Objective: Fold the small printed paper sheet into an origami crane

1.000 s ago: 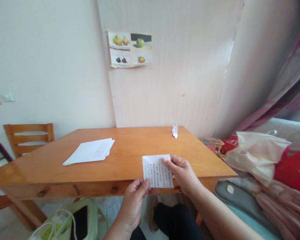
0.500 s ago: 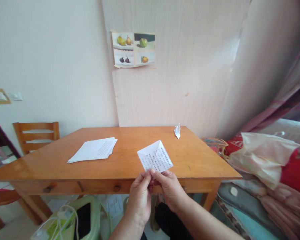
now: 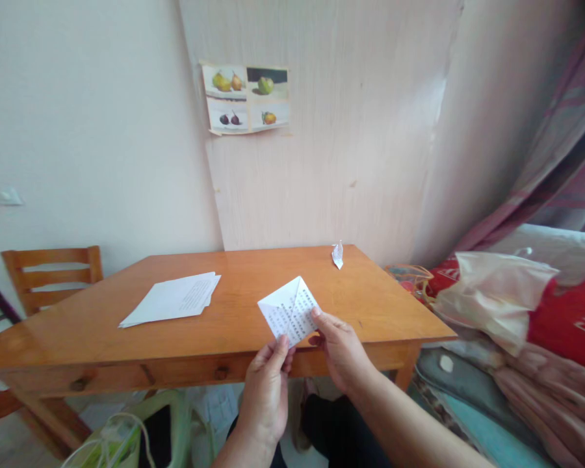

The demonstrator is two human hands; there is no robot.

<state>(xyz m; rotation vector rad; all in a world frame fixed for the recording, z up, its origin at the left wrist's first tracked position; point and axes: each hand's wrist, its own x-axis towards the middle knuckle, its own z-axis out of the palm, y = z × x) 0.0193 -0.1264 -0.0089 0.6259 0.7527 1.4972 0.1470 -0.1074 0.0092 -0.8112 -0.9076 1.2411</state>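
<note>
A small folded sheet of printed white paper (image 3: 288,309) is held up as a diamond above the near edge of the wooden table (image 3: 244,325). My left hand (image 3: 267,389) pinches its bottom corner from below. On the right side, my right hand (image 3: 338,348) grips the lower right edge with thumb on top. Both hands are closed on the paper.
A stack of white sheets (image 3: 173,299) lies on the table's left part. A small folded paper figure (image 3: 338,254) stands near the far right corner. A wooden chair (image 3: 49,273) is at the left, a bag (image 3: 127,435) below, and bedding with a plastic bag (image 3: 492,292) at the right.
The paper was turned from a square held flat-on to a diamond. My right hand moved from the bottom corner up to the right edge. The view shifted slightly.
</note>
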